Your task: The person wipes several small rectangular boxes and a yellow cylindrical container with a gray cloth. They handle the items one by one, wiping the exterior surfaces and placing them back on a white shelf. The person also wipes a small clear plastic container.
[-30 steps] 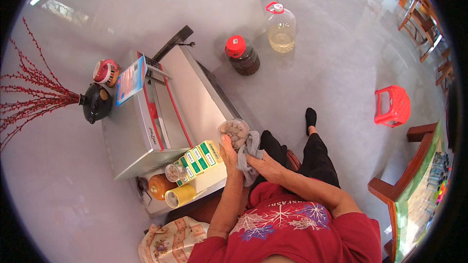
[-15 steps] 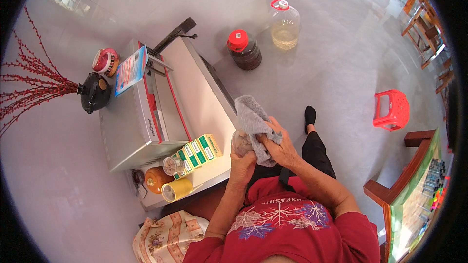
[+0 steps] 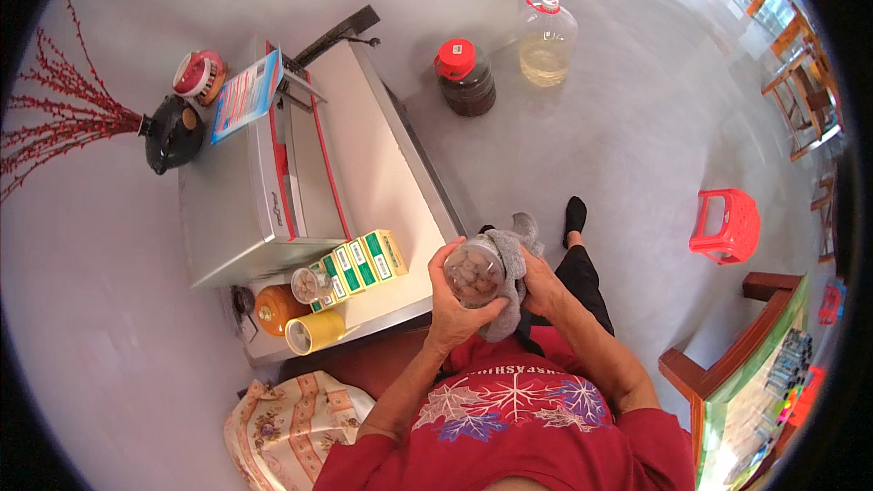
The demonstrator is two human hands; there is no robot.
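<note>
My left hand [image 3: 450, 307] grips a clear round jar [image 3: 473, 273] filled with brownish pieces, held upright in front of my chest. My right hand [image 3: 544, 284] presses a grey cloth [image 3: 511, 259] against the jar's right side and underside. Both hands hover just off the near right corner of a white metal counter [image 3: 382, 173]. On that counter, left of my left hand, lies a row of green and yellow boxes [image 3: 359, 259].
An orange jar [image 3: 273, 305], a small clear jar [image 3: 309, 284] and a yellow can [image 3: 314, 332] stand at the counter's near edge. On the floor: a dark red-lidded jar [image 3: 464, 82], a big clear jug [image 3: 546, 41], a red stool [image 3: 726, 225]. A floral bag [image 3: 291, 427] lies lower left.
The jar has come off the counter corner and up toward my chest. The grey cloth, earlier lifted above the jar, now wraps its right side under my right hand.
</note>
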